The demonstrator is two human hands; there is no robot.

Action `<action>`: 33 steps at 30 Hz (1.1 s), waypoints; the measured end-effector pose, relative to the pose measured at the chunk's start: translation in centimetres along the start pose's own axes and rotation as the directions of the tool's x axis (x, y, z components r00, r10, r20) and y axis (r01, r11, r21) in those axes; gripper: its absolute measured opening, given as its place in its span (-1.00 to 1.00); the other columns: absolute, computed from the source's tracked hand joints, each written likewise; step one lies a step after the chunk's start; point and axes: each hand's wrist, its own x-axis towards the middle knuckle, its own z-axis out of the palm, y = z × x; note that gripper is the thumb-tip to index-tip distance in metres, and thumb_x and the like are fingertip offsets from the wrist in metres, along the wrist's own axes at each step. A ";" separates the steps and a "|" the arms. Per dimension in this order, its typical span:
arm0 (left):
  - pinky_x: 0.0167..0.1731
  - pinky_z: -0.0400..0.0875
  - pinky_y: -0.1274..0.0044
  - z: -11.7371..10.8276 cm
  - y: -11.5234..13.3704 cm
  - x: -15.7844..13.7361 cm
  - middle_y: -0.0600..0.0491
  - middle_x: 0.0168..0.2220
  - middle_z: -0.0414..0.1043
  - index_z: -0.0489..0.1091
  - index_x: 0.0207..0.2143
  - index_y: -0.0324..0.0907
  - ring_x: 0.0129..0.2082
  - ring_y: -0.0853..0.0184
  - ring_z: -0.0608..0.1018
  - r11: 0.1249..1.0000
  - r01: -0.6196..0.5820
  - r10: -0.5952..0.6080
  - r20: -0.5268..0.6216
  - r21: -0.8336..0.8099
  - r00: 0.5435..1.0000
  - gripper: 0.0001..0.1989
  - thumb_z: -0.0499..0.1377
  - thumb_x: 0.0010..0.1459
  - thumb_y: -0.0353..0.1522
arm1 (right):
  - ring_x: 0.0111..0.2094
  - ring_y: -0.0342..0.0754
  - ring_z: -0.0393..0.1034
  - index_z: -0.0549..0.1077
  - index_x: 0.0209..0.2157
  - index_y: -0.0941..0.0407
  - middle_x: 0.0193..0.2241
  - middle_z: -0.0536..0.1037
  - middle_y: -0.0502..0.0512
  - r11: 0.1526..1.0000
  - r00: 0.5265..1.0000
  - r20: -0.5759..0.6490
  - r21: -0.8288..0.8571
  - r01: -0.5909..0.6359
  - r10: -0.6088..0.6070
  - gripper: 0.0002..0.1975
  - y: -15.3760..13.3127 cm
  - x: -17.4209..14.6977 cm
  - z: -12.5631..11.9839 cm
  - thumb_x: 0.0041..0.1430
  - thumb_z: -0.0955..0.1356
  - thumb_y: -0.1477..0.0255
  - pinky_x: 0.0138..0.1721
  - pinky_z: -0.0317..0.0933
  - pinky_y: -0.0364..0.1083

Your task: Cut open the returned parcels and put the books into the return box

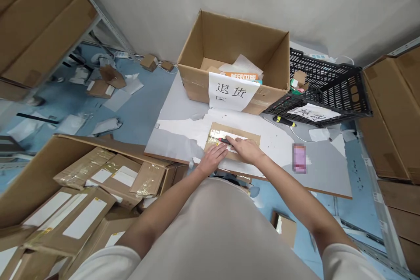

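Observation:
A small flat cardboard box (247,130) with shiny tape and a white label lies on the table in front of me. My right hand (248,149) is closed on a slim red-and-black utility knife (224,141), whose front end points left over the taped part of the box. Whether the blade is out is too small to tell. Flat on the near left part of the box rests my left hand (212,159), fingers stretched out, close to the knife's front end and holding nothing.
Behind the box stands a large open carton (193,79) with papers inside. Right of it is a black plastic crate (341,87). A yellow-and-black tool (284,121) and a blurred pink item (299,159) lie on the table (323,179). Several parcels (77,214) fill a carton at left.

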 end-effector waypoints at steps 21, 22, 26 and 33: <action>0.13 0.14 0.30 -0.1 0.0 -0.1 -0.09 0.12 0.31 0.24 0.12 -0.15 0.19 0.24 0.27 0.999 0.042 -0.042 0.006 0.011 0.999 -0.59 -0.11 0.26 -0.50 | -0.33 0.09 0.50 0.09 0.22 -0.02 -0.30 0.56 0.29 0.971 0.976 0.066 -0.135 -0.198 0.208 -0.47 4.8 -6.5 1.3 0.24 0.14 0.57 -0.36 0.21 -0.05; 0.14 0.13 0.30 0.0 0.0 0.0 -0.09 0.12 0.31 0.24 0.13 -0.15 0.19 0.23 0.27 0.999 0.047 -0.047 0.012 0.007 0.999 -0.59 -0.10 0.26 -0.49 | -0.35 0.09 0.51 0.10 0.21 -0.03 -0.32 0.56 0.27 0.960 0.965 0.073 -0.141 -0.240 0.252 -0.48 5.6 -7.8 2.0 0.24 0.14 0.55 -0.37 0.21 -0.06; 0.14 0.10 0.30 0.1 0.0 0.4 -0.07 0.14 0.29 0.22 0.14 -0.12 0.19 0.23 0.27 0.997 0.071 -0.071 0.047 -0.005 0.996 -0.57 -0.09 0.24 -0.49 | -0.44 0.05 0.49 0.09 0.22 -0.09 -0.34 0.55 0.22 0.926 0.929 0.077 -0.146 -0.347 0.361 -0.50 8.4 -12.7 4.8 0.27 0.13 0.50 -0.43 0.17 -0.09; 0.07 0.13 0.29 -1.2 0.4 2.5 -0.10 0.07 0.36 0.26 0.09 -0.10 0.12 0.15 0.34 0.991 0.124 -0.128 0.124 0.040 0.984 -0.62 0.00 0.22 -0.40 | -0.52 -0.04 0.42 0.14 0.21 -0.03 -0.41 0.54 0.11 0.741 0.845 -0.047 0.508 -0.439 0.533 -0.51 9.4 -16.9 10.6 0.25 0.17 0.26 -0.48 0.22 -0.11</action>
